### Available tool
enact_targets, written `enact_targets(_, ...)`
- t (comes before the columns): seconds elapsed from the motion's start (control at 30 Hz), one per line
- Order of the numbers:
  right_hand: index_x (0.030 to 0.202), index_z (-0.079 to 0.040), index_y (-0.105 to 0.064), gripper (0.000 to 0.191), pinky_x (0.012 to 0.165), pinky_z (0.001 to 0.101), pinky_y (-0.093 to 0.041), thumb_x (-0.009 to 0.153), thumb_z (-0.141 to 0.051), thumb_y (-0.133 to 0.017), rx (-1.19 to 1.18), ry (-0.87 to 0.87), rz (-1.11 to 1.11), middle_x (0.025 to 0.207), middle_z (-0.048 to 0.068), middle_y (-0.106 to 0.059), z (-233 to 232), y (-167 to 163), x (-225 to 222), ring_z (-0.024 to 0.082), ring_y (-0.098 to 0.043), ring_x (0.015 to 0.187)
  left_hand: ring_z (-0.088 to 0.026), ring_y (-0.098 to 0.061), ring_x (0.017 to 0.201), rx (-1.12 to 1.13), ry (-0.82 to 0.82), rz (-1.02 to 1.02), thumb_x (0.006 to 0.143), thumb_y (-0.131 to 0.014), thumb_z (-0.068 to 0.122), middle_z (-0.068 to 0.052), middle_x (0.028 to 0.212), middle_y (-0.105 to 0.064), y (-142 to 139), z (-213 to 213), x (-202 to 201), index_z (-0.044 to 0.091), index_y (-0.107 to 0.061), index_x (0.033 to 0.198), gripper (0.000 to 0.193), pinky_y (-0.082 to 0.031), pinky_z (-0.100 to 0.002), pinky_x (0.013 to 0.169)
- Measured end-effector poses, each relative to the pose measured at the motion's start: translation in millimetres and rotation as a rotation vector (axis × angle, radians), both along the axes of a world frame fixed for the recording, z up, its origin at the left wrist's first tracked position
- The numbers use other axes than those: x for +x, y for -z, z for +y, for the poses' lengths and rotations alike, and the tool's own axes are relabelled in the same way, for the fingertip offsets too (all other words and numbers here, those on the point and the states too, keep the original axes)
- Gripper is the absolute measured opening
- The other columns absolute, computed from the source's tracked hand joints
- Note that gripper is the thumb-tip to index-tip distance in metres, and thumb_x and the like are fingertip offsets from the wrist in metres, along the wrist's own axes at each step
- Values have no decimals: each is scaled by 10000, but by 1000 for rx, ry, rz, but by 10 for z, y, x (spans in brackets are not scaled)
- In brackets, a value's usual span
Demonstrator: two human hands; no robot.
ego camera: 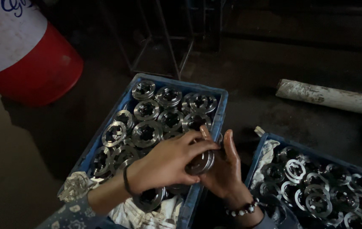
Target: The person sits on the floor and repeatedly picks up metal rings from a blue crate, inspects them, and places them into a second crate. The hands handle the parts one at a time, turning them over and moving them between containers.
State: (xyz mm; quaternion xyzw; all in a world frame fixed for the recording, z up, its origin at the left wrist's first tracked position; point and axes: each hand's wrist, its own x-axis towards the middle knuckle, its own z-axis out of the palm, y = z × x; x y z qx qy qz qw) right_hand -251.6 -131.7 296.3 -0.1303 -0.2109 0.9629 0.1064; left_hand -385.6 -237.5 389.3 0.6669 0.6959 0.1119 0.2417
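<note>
At frame centre we pinch a slotted steel ring (201, 162) between left hand (168, 163) and right hand (225, 171), over the blue crate (221, 111), inspecting it.

Single head view, looking steeply down, close over hands and two crates.

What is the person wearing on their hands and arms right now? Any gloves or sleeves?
No gloves: both hands are bare. The left hand has a thin dark band at the wrist and a patterned blue-grey sleeve further up. The right hand has a beaded bracelet of light and dark beads.
</note>
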Motion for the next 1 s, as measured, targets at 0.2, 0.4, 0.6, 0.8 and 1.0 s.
enact_targets(0.2, 1593, -198, -359, 868, 1143, 543, -441, 930, -707, -590, 140, 5, 366, 1519, 264, -418, 354, -97, 133, 402, -451, 1371, -311, -548, 1298, 36, -168, 35, 690, -892, 316, -99, 1426, -518, -116, 247, -642, 271, -515, 1409, 813, -510, -457, 994)
enact_targets(0.4, 1577, -192, -347, 968, 1251, 573, -298, 818, -725, -624, 260, 403, 233, 1627, 250, -336, 632, -313, 303, 396, -353, 1522, -388, -454, 1378, -51, -396, 137, 623, -949, 302, -142, 1457, -479, 78, 477, -1027, 246, -553, 1376, 853, -457, -564, 1104)
enact_targets(0.6, 1545, -210, -406, 904, 1266, 612, -255, 824, -723, -591, 270, 424, 237, 1622, 195, -366, 658, -289, 310, 368, -326, 1544, -426, -82, 1504, -32, -328, 235, 633, -932, 276, -145, 1596, -273, 60, 463, -818, 241, -574, 1430, 873, -205, -693, 1144)
enact_targets(0.8, 1513, -215, -440, 847, 1263, 639, -265, 838, -703, -597, 274, 447, 240, 1610, 171, -392, 653, -207, 286, 345, -333, 1549, -391, 109, 1544, -99, -39, 259, 755, -860, 344, -110, 1668, -122, 235, 563, -545, 150, -732, 1190, 492, 75, -734, 1178)
enact_targets(1.0, 1509, -211, -448, 832, 1238, 632, -306, 844, -689, -593, 274, 475, 254, 1595, 176, -411, 663, -159, 316, 347, -356, 1535, -362, 97, 1574, -30, 10, 319, 773, -823, 289, -97, 1694, -129, 434, 570, -469, 93, -782, 992, 297, 60, -758, 1167)
